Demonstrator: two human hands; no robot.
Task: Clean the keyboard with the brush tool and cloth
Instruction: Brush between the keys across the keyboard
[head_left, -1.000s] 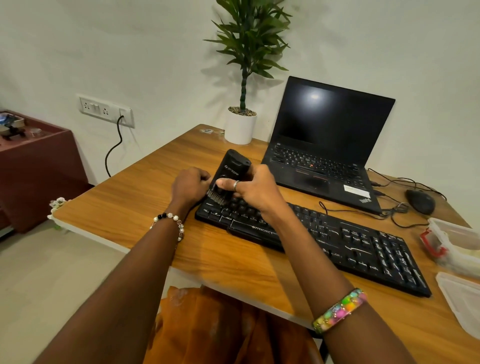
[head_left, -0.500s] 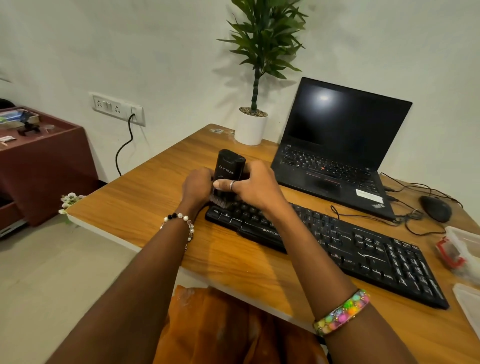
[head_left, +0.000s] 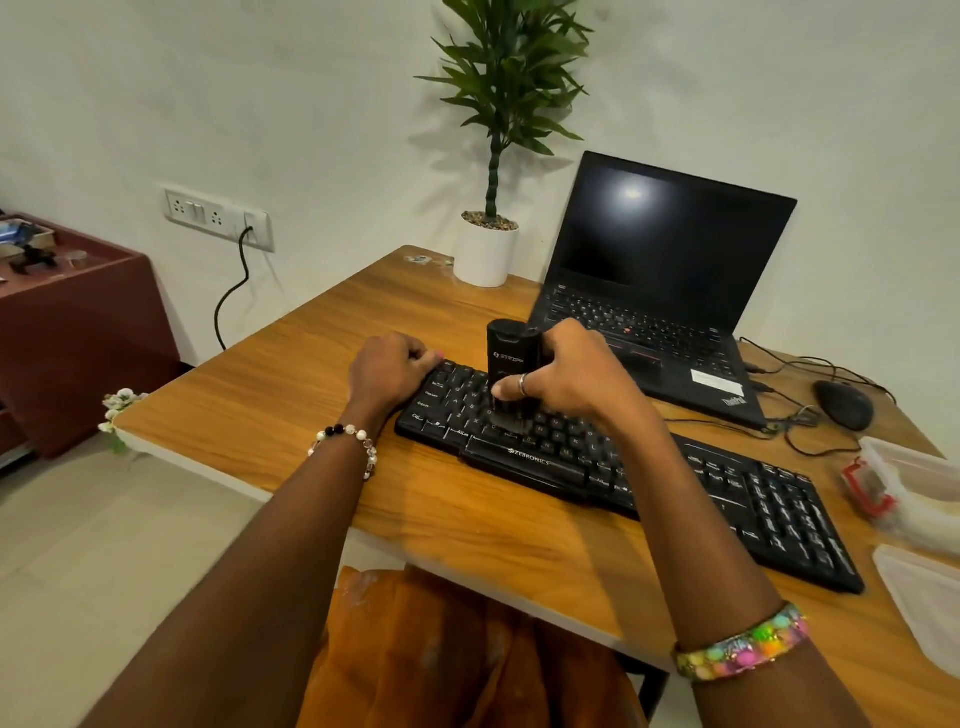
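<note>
Right hand (head_left: 571, 374) upright around brush tool (head_left: 511, 358)

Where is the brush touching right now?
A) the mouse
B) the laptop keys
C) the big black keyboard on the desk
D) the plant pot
C: the right hand holds the brush tool upright with its bristles down on the letter keys of the keyboard, while the left hand rests at the keyboard's left end.

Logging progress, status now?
Right hand grips brush tool, bristles on keyboard. Left hand holds keyboard's corner. Nothing in the way.
</note>
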